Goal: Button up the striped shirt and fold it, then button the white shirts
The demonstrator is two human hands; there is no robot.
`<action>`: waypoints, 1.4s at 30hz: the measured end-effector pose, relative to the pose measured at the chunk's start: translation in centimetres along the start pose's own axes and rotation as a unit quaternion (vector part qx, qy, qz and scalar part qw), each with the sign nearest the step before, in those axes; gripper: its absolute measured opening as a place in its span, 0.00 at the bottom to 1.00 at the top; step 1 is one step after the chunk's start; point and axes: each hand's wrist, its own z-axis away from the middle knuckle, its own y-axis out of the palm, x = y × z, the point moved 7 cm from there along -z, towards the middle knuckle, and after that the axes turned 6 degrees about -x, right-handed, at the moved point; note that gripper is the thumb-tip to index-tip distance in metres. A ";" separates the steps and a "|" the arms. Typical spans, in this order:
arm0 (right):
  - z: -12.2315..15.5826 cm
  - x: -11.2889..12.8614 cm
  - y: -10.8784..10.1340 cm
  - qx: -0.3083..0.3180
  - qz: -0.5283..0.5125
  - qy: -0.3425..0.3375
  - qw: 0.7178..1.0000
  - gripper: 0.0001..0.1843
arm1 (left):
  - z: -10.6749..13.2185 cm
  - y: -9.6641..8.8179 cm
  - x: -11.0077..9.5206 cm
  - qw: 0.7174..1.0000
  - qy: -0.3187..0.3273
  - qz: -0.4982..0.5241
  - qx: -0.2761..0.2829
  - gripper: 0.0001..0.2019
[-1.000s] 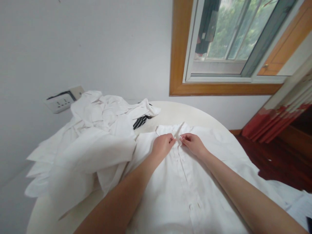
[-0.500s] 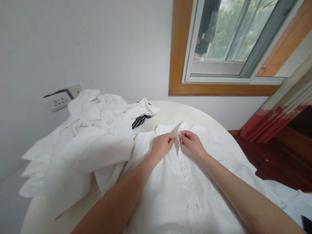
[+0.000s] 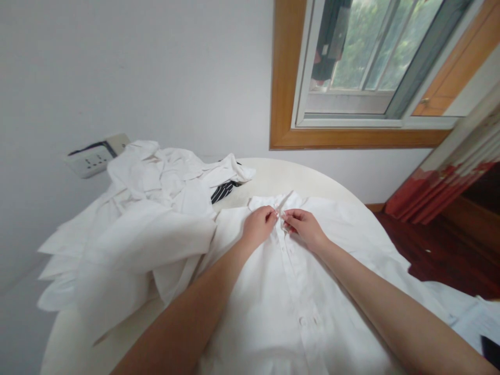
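A white button-up shirt (image 3: 297,291) lies flat, front up, on a round cream table (image 3: 281,174). My left hand (image 3: 258,226) and my right hand (image 3: 307,226) meet at the top of the shirt's placket, just below the collar. Each hand pinches one edge of the placket between thumb and fingers. Both are closed on the cloth, fingertips almost touching. A row of small buttons runs down the shirt toward me.
A heap of white garments (image 3: 144,219) covers the table's left side, with a black-and-white striped piece (image 3: 222,191) poking out. A wall socket (image 3: 88,159) sits behind the heap. A wood-framed window (image 3: 351,78) is ahead, a red curtain (image 3: 449,187) on the right.
Both hands stay at the collar end of the placket, working the cloth in small pinching moves. The view has shifted slightly; the collar flap between the hands has lifted a little.
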 end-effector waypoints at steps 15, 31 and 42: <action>0.1 -0.1 0.3 0.036 -0.006 -0.003 0.999 0.16 | 0.3 -0.1 -0.4 1.000 0.018 -0.018 0.005 0.12; -0.1 0.1 -0.1 0.054 -0.056 0.055 0.995 0.15 | 0.1 -0.2 -0.6 0.995 0.050 0.082 0.021 0.13; 0.6 0.1 1.2 0.025 0.100 -0.063 0.993 0.08 | 0.7 -0.5 -1.4 0.999 0.029 -0.042 0.007 0.14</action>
